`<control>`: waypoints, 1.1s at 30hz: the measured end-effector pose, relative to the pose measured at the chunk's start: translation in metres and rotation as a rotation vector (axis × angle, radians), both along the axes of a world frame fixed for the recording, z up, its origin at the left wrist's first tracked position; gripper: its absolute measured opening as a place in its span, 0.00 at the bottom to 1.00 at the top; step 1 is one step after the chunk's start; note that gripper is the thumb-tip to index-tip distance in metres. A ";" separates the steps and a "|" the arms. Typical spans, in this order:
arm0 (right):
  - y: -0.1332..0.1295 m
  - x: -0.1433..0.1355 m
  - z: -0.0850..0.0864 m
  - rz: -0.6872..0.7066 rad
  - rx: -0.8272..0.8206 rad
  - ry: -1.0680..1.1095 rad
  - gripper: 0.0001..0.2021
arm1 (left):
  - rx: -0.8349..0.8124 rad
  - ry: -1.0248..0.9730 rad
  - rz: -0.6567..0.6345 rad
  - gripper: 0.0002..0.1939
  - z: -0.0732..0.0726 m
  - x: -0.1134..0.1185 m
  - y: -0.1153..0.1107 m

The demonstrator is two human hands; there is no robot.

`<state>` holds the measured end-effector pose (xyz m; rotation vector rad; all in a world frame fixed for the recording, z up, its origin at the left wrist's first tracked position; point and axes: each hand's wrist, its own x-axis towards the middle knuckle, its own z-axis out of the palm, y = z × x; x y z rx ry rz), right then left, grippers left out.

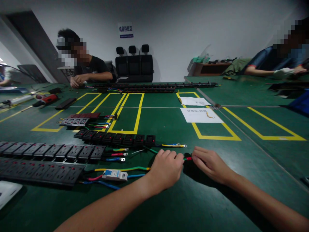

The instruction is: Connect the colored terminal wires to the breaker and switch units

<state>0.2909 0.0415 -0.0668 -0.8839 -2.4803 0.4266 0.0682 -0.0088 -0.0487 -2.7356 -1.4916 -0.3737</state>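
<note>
My left hand (166, 167) is closed around a wire, knuckles up, just above the green table. A short green piece of wire and a red sleeve (188, 159) show in the gap between my hands. The fingers of my right hand (211, 163) are closed on the end by this sleeve; the tip is hidden. A green wire (151, 150) from the row of black socket modules (118, 138) runs towards my left hand. A yellow-green wire (135, 168) also passes behind that hand. Nearby lies a white circuit breaker (115, 175) with blue and red wires.
Two long black socket strips (50, 170) lie at left, their wires ending in ring terminals (124, 154). Beyond are shorter modules (73, 121), a red power drill (47, 100) and paper sheets (201, 115). Two people (94, 69) work across the table (241, 199).
</note>
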 end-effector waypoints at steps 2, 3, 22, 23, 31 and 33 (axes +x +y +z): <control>0.000 0.000 0.000 0.001 -0.003 -0.002 0.14 | -0.001 0.002 -0.001 0.06 0.000 0.000 0.000; 0.000 0.000 -0.001 0.001 -0.005 -0.002 0.14 | 0.000 0.001 -0.001 0.06 0.000 0.000 0.000; -0.001 -0.001 0.003 -0.008 0.000 0.005 0.14 | 0.007 -0.008 -0.003 0.07 0.001 -0.001 0.000; -0.001 -0.001 0.002 -0.007 -0.001 0.005 0.14 | 0.005 -0.007 -0.004 0.07 0.001 -0.001 0.000; 0.001 0.000 -0.001 -0.009 -0.002 -0.011 0.15 | -0.014 -0.003 -0.001 0.07 0.002 0.000 0.000; 0.001 0.000 -0.002 -0.007 -0.002 -0.011 0.15 | -0.011 0.000 0.001 0.08 0.002 0.000 0.000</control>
